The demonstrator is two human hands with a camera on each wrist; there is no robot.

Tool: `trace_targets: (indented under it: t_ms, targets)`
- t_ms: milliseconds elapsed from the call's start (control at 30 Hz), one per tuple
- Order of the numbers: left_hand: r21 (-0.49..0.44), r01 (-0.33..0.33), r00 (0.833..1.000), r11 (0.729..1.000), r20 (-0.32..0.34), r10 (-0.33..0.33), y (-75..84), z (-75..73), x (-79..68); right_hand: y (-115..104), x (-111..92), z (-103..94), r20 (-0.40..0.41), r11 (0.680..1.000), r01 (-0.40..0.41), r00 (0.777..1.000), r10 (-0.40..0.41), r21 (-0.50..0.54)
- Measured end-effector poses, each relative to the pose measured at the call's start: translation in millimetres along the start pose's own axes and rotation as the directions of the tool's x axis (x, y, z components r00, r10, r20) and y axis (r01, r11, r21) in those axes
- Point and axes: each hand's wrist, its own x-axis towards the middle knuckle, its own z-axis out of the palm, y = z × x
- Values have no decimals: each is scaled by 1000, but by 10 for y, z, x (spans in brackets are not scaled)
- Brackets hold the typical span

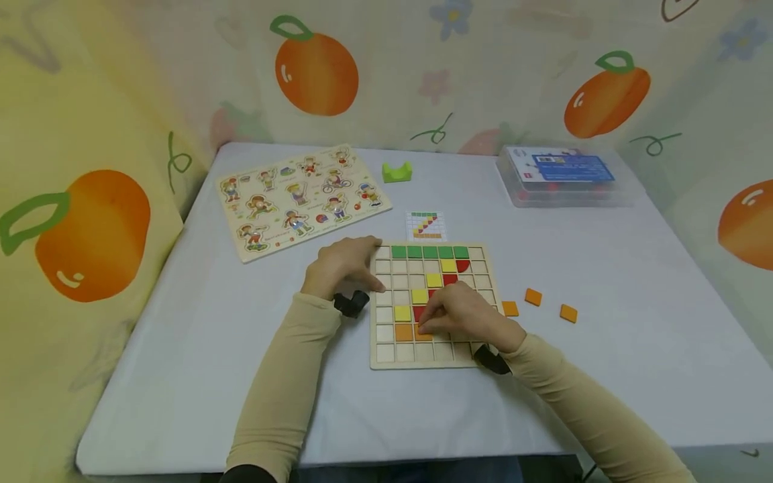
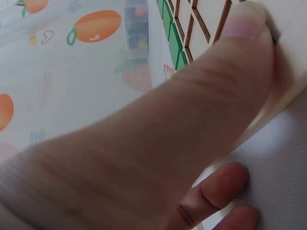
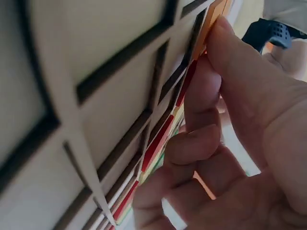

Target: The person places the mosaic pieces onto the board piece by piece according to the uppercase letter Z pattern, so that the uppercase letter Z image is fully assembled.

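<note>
A wooden grid board (image 1: pixel 431 362) lies on the white table, its cells partly filled with colored tiles. Green squares (image 1: pixel 430 252) line the top row; yellow squares (image 1: pixel 419 296) and red pieces (image 1: pixel 449 278) step diagonally below. One orange square (image 1: pixel 402 332) sits low on the left. Beside it, my right hand (image 1: pixel 468 312) pinches another orange square tile (image 3: pixel 209 24) between thumb and forefinger, at a cell of the board. My left hand (image 1: pixel 344 265) rests at the board's upper left, thumb (image 2: pixel 244 43) on the frame. Part of the grid is hidden under the right hand.
Loose orange squares (image 1: pixel 533 297) lie right of the board. A pattern card (image 1: pixel 426 227) is just behind it. Farther back are a picture puzzle board (image 1: pixel 304 201), a green curved block (image 1: pixel 396 172) and a clear plastic box (image 1: pixel 561 176).
</note>
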Motion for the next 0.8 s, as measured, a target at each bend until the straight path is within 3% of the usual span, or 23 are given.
trace_targets:
  t_ms: [233, 400, 467, 600, 700, 800]
  targets:
    - [5, -7, 1000, 1000, -5, 7, -17, 5, -10, -25, -17, 22, 14, 994, 96, 995, -95, -43]
    - [4, -13, 1000, 1000, -4, 13, 2, 7, -10, 40, -106, -58, -36, 988, 137, 990, -140, -68]
    - [5, -14, 1000, 1000, -2, 14, 10, 9, -8, 103, -180, -142, -74, 992, 83, 993, -90, -92]
    - [8, -15, 1000, 1000, 1, 15, 15, 11, -1, 320, -398, -380, -150, 982, -133, 982, 113, -133]
    - [8, -15, 1000, 1000, 2, 15, 10, 2, -7, 537, -597, -566, -190, 936, -317, 939, 287, -153]
    - [4, -10, 1000, 1000, 2, 10, 2, -14, -19, 765, -779, -725, -205, 881, -443, 889, 409, -168]
